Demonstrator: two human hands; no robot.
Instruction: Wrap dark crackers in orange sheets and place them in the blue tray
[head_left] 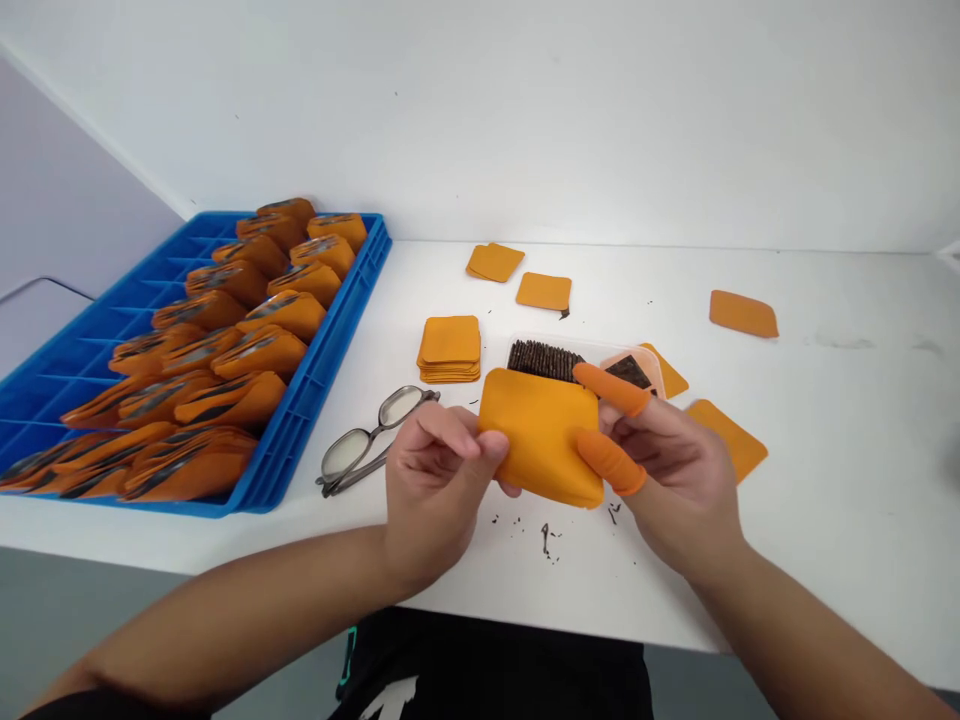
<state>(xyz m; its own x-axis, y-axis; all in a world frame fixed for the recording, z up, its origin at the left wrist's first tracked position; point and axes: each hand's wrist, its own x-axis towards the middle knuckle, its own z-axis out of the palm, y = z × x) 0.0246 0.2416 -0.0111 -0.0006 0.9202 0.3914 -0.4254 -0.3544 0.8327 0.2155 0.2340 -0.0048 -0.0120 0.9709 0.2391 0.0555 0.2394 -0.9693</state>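
Note:
An orange pouch [544, 435] with rounded corners is held up between both hands above the table. My left hand [442, 480] pinches its left edge between thumb and fingers. On the opposite side my right hand [667, 465], with orange finger cots on its thumb and index finger, grips the pouch. Just behind it, partly hidden, is a clear plastic tray [600, 350] holding a row of thin dark pieces [544, 358]. A dark square piece [628, 371] lies at that tray's right end. What is inside the pouch cannot be seen.
A blue crate [300, 400] at left holds many filled orange pouches [206, 465]. Eyeglasses [371, 435] lie near my left hand. A stack of orange pouches [450, 345] stands behind them. Loose ones [544, 291] lie about, one [742, 313] far right. Dark crumbs [546, 540] dot the table front.

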